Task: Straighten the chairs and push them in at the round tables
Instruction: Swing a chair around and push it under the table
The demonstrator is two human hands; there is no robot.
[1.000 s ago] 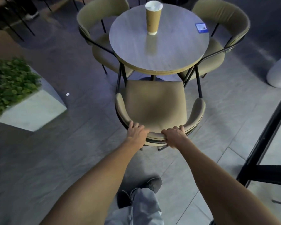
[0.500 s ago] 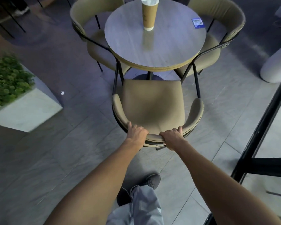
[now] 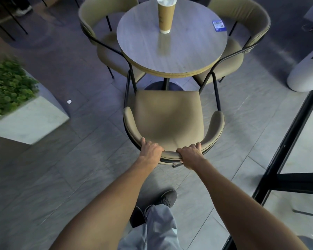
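A tan padded chair (image 3: 168,116) with a curved backrest and black metal frame faces the round grey table (image 3: 186,51); its seat front lies just short of the table edge. My left hand (image 3: 150,150) and my right hand (image 3: 190,155) both grip the top of its backrest, side by side. Two more tan chairs stand around the table: one at the far left (image 3: 101,33), one at the far right (image 3: 246,24), each with its seat partly under the tabletop.
A tall paper cup (image 3: 166,15) and a small blue card (image 3: 218,26) sit on the table. A white planter with greenery (image 3: 25,116) stands on the left. A black metal frame (image 3: 287,150) runs along the right. A paper scrap (image 3: 69,101) lies on the tiled floor.
The view has shifted slightly nearer the table. Both hands keep the same grip on the backrest. The chair's place relative to the table looks about the same.
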